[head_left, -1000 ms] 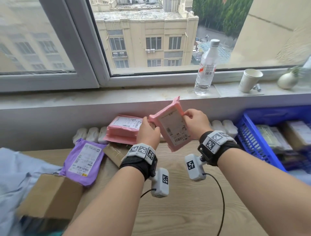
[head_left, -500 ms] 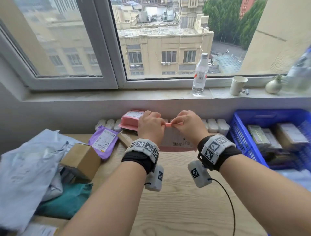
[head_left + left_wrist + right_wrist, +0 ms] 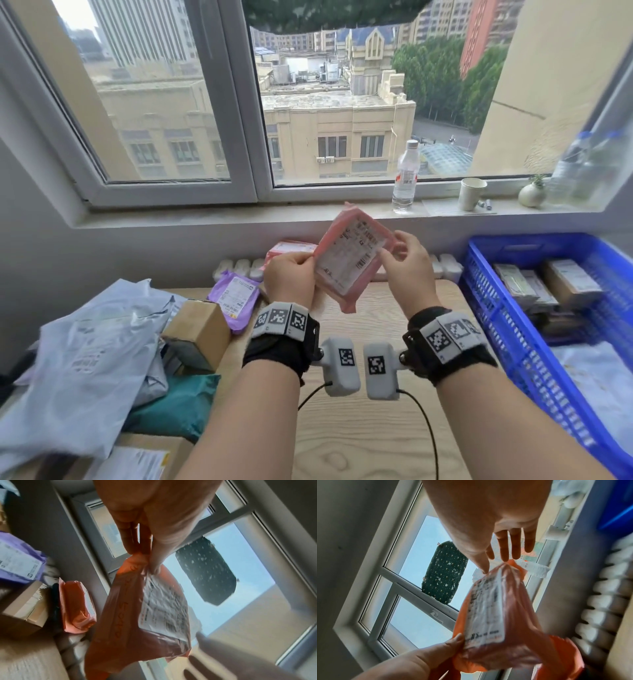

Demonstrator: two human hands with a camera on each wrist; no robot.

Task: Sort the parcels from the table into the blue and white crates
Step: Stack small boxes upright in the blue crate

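Parcel handling: pink parcel (image 3: pixel 349 255) was held above the tabletop's (image 3: pixel 359 428) far edge — left hand (image 3: pixel 291 275) pinching one rim, right hand (image 3: pixel 406 265) pinching the opposite corner. Soft, crinkled film looked light, slippery — best gripped by its seams.

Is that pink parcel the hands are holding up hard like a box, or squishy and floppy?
Probably soft: the pink parcel is a plastic mailer whose wrinkled skin bunches where the left hand pinches its edge. It seems light, since the right hand steadies it with only a fingertip pinch at one corner. The glossy film might be a bit slippery.
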